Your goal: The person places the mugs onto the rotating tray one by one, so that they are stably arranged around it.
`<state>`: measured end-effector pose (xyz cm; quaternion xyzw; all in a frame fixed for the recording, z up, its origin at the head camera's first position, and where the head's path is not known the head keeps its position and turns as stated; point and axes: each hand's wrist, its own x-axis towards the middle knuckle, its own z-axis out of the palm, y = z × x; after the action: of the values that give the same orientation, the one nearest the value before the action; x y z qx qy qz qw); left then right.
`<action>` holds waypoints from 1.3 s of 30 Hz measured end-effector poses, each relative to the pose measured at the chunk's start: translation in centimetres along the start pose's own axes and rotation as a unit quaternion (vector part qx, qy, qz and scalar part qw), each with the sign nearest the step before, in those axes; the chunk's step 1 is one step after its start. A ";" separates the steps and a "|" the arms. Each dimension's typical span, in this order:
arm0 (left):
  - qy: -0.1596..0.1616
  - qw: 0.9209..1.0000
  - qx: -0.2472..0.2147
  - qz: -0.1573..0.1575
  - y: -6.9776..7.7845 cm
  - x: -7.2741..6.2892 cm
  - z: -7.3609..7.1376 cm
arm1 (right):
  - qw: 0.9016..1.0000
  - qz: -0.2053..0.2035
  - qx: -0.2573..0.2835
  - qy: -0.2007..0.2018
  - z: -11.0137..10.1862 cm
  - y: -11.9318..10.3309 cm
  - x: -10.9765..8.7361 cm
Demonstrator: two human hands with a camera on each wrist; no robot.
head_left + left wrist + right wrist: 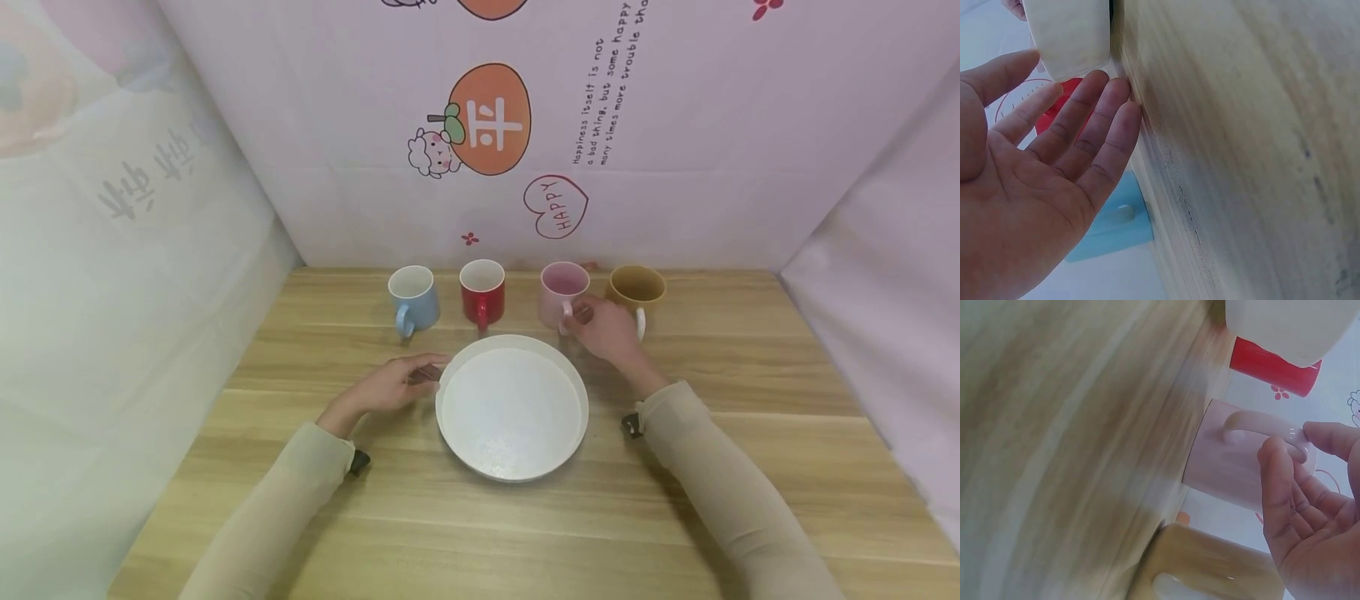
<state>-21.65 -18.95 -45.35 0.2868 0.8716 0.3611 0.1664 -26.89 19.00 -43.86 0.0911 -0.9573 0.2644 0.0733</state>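
A round white tray (513, 408) with a raised rim lies mid-table. At its left side is my left hand (393, 385), palm toward the tray, with nothing gripped; in the left wrist view its fingers (1082, 119) are nearly straight, tips by the tray wall (1072, 37). My right hand (606, 332) reaches past the tray to a pink mug (553, 302), thumb and forefinger pinching its handle (1266, 424). The pink mug stands upright on the table.
Left of the pink mug stand a red mug (480, 302) and a light blue mug (423, 307), handles toward me. A mustard-brown mug (637, 287) with a whitish handle is just right of my right hand. Printed white cloth (360, 167) rises behind the wooden table (480, 542).
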 end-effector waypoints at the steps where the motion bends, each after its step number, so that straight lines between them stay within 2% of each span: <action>1: -0.001 1.000 -0.002 0.000 0.0 0.0 0.0 | 1.000 -0.002 0.002 0.000 -0.1 0.0 0.0; 10: -0.004 1.000 -0.010 0.005 0.0 0.0 -0.1 | 0.999 -0.007 0.033 -0.001 -0.5 0.4 -0.1; 20: -0.009 1.000 -0.012 0.003 -0.1 0.0 -0.1 | 0.994 0.019 0.103 -0.028 -0.5 0.8 -0.1; 31: -0.008 1.000 -0.009 -0.010 -0.3 0.0 0.2 | 0.996 0.005 0.092 -0.002 -0.3 1.5 -0.1; 39: -0.008 1.000 -0.008 -0.012 -0.2 0.0 0.3 | 0.995 0.022 0.101 -0.005 -0.3 1.6 -0.1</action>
<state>-21.62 -18.91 -45.68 0.2774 0.8709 0.3638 0.1797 -27.11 20.47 -44.41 0.0786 -0.9276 0.3613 0.0532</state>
